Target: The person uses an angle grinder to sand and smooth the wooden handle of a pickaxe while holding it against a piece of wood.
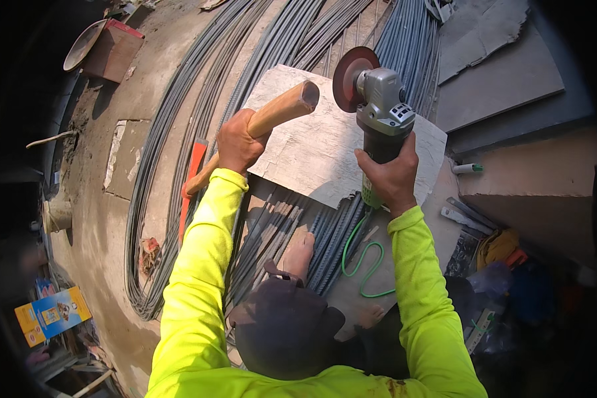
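Right grip [395,172] closes round a silver-and-black, red-disced angle grinder [383,99]. Left grip [240,142] wraps a wooden-handled, orange-headed pickaxe [278,114]. One angle grinder, one pickaxe.

The left hand [240,142] covers part of the wooden handle [282,111], while most fingers of the right hand [393,174] curl out of sight around the grinder [383,99]. The pale board [325,152] hides a stretch of the metal rods [272,50], some of which are cut off at the upper edge. At lower middle, a dark cap [278,331] partly hides a bare foot [299,254]. The green cord [378,294] passes behind the right sleeve [424,285]. Clutter at lower right lies too deep in shadow to make out fully.
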Tool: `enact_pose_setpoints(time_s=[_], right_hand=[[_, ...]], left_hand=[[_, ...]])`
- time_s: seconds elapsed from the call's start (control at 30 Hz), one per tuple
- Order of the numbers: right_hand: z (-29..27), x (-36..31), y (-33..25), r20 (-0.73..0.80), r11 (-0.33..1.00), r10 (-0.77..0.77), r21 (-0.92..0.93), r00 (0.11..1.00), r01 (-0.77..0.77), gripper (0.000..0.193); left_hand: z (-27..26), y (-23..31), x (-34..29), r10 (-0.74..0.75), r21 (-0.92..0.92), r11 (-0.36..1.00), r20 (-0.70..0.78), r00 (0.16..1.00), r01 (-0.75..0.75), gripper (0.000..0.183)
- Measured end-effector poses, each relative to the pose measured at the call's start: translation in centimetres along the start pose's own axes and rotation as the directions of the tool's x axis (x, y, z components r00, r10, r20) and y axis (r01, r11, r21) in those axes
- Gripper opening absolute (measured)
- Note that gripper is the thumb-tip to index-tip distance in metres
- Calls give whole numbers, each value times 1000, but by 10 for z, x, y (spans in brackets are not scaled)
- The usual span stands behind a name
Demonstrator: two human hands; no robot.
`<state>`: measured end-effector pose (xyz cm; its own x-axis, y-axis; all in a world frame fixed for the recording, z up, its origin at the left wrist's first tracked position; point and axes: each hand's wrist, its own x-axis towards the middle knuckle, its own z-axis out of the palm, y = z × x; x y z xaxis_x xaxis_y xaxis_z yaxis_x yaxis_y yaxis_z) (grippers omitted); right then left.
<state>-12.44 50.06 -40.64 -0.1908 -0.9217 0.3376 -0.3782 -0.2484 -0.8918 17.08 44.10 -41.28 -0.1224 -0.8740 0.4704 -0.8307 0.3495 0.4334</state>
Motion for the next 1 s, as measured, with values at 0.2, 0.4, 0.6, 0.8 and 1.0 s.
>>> enact_pose_setpoints(time_s=[0.2, 0.4, 0.6, 0.8, 1.0], right_hand=[[17, -28, -9, 28, 985, -151, 89, 988, 148, 66], [48, -15, -7, 53, 988, -125, 101, 991, 119, 68], [72, -24, -30, 71, 934, -156, 335, 985, 123, 70], [78, -7, -36, 146, 924, -86, 383, 986, 24, 69], [44, 4, -40, 202, 953, -210, 261, 957, 154, 72]], left_hand=[[-8, -4, 3, -40, -41, 998, 22, 999, 41, 27], [-30, -16, 11, -144, -200, 967, 67, 987, 154, 28], [-50, -22, 13, -124, -249, 961, 5, 992, 121, 27], [-58, -19, 9, -114, -254, 960, 22, 993, 116, 28], [-55, -18, 2, -68, -216, 974, 31, 997, 73, 26]])
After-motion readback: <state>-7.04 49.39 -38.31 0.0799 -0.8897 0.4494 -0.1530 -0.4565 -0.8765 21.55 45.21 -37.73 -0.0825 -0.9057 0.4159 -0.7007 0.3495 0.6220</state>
